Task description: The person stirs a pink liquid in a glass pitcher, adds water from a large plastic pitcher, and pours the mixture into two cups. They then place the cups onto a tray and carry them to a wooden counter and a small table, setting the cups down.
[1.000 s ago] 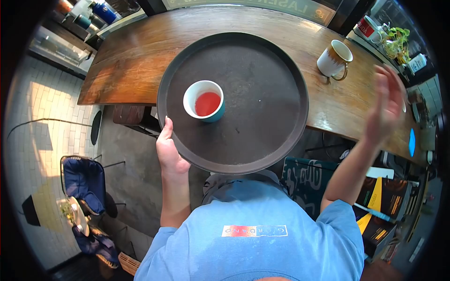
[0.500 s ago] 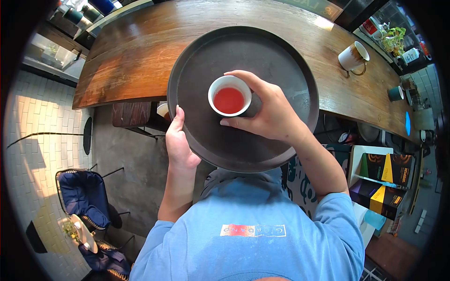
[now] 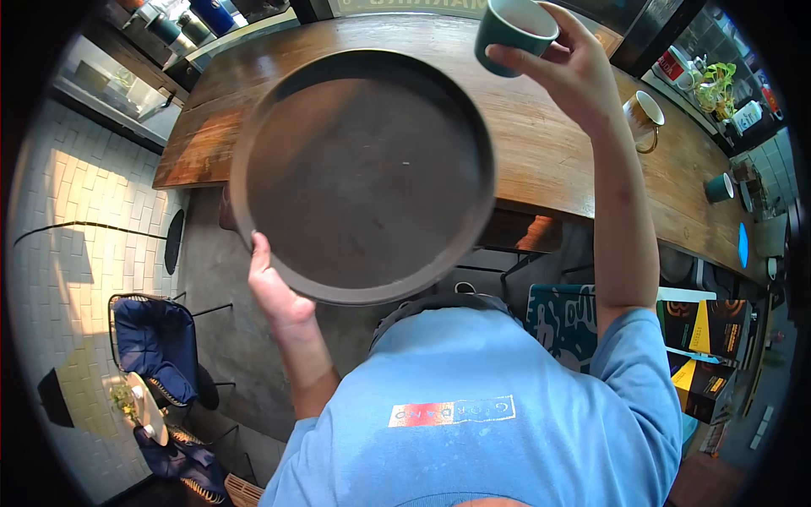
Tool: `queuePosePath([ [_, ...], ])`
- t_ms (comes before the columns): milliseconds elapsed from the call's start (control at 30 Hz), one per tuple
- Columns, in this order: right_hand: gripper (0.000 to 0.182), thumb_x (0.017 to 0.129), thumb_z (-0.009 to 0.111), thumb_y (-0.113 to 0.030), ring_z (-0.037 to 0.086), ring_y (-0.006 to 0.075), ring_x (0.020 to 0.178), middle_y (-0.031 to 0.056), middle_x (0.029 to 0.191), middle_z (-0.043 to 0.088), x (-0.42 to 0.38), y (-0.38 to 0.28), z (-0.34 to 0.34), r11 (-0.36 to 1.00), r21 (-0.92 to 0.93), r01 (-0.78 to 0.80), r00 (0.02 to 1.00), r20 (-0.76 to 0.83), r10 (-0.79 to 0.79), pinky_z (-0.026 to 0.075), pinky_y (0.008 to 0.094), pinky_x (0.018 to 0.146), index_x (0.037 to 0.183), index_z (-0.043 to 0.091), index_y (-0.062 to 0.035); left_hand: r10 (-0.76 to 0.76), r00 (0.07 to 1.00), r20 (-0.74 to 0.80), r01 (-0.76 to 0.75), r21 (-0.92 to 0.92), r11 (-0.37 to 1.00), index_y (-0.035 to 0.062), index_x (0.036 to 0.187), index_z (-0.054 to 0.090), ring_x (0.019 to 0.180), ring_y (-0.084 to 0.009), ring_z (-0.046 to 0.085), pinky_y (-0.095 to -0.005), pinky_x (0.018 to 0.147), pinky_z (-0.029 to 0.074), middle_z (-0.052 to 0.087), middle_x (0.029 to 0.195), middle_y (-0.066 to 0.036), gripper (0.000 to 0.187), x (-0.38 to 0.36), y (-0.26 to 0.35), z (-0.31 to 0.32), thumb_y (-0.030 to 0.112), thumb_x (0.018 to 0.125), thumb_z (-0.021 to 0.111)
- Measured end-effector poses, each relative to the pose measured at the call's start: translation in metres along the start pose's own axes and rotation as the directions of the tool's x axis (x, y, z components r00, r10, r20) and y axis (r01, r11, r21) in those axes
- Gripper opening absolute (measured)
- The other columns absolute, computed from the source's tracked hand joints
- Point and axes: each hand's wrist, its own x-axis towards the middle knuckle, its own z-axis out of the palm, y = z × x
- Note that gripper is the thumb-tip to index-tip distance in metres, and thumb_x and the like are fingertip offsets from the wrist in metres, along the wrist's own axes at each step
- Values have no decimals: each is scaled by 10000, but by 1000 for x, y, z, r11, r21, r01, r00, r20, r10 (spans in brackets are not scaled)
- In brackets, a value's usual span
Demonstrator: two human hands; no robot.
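Observation:
A round dark serving tray (image 3: 363, 186) is held up in front of me, with nothing standing on it. My left hand (image 3: 279, 287) grips its lower left rim, thumb on top and the other fingers hidden beneath. Up and to the right, my right hand (image 3: 574, 72) is wrapped round a dark green cup (image 3: 511, 42) with a pale inside. The cup is raised past the tray's right edge, over the wooden table (image 3: 541, 144), and tilts a little. Its contents are hard to make out from here.
On the table's right part stand a white and brown mug (image 3: 644, 114) with a gold handle and another green cup (image 3: 719, 188). A potted plant (image 3: 718, 80) is at the far right. Navy-cushioned chairs (image 3: 152, 342) and a small table (image 3: 148, 410) are at the lower left.
My right hand has lifted the cup of red drink off the tray and carried it up and right over the table. The tray has shifted left with my left hand.

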Motion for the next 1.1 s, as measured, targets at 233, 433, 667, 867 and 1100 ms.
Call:
queuePosePath([
  [233, 827, 655, 855, -441, 654, 249, 992, 169, 1105, 648, 42, 102, 40, 966, -238, 96, 994, 81, -79, 545, 340, 842, 1257, 527, 22, 334, 926, -175, -322, 92, 942, -3, 1293, 487, 1146, -264, 540, -400, 995, 412, 550, 1289, -110, 456, -36, 29, -51, 345, 1006, 419],
  [433, 862, 616, 846, -449, 670, 260, 950, 193, 1090, 656, 48, 118, 100, 960, -263, 95, 994, 84, -76, 548, 347, 823, 1246, 526, 43, 451, 840, -303, -425, 149, 893, -9, 1324, 465, 1177, -263, 521, -393, 1012, 396, 534, 1319, -108, 469, -70, 32, -59, 333, 1006, 419],
  [667, 810, 631, 842, -418, 650, 280, 1013, 197, 1097, 655, 48, 112, 120, 972, -234, 34, 996, 90, -13, 518, 363, 877, 1226, 528, 35, 444, 847, -291, -442, 79, 894, -5, 1324, 467, 1159, -269, 527, -392, 1006, 398, 536, 1308, -114, 471, -92, 31, -73, 340, 1006, 420],
  [867, 777, 655, 833, -417, 632, 279, 1054, 189, 1113, 653, 48, 117, 119, 974, -220, 46, 994, 104, -24, 500, 369, 907, 1220, 536, 25, 415, 881, -228, -420, 26, 907, -3, 1285, 502, 1129, -254, 552, -385, 984, 418, 574, 1259, -95, 446, -94, 32, -74, 337, 1009, 416],
  [1100, 926, 655, 838, -457, 570, 320, 1154, 215, 1242, 579, 52, 131, 115, 973, -232, 0, 985, 170, 41, 473, 382, 958, 1336, 435, 22, 313, 938, -148, -320, -28, 947, 2, 1290, 503, 1137, -252, 553, -379, 988, 414, 569, 1277, -95, 452, -88, 40, -85, 344, 1005, 426],
])
